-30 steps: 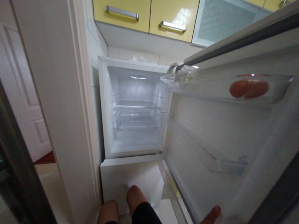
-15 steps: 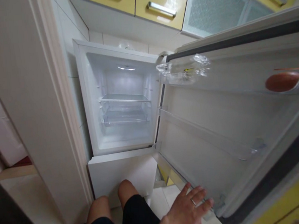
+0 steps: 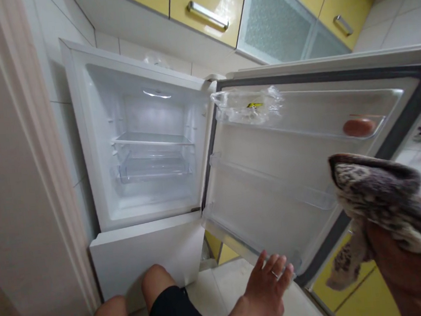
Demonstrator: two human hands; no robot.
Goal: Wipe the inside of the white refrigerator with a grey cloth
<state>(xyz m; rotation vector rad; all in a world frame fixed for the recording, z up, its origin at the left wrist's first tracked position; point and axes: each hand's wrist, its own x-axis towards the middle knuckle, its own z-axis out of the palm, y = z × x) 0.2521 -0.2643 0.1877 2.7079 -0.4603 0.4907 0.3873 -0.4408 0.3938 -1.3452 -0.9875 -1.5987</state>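
Note:
The white fridge door (image 3: 289,165) stands wide open with clear shelves on its inner side. My left hand (image 3: 266,291), wearing a ring, rests at the lower edge of the door by its bottom clear shelf (image 3: 237,242), fingers stretched and apart. On the right, my right hand (image 3: 410,258) is closed around a bunched grey-brown patterned cloth (image 3: 380,186), held up in front of the door's outer edge. Inside the lit fridge compartment (image 3: 157,113) are a glass shelf (image 3: 152,138) and a clear drawer (image 3: 154,168).
The upper door shelf holds a crumpled clear plastic bag (image 3: 250,107) and a reddish-brown rounded item (image 3: 358,126). Yellow cabinets (image 3: 203,9) hang above the fridge. A white lower door (image 3: 148,253) stands before my knees, and a door frame (image 3: 28,160) is at left.
My right hand has come into view at the right with the cloth. The view has turned rightward, so the fridge appears further left. My left hand stays by the door's lower edge.

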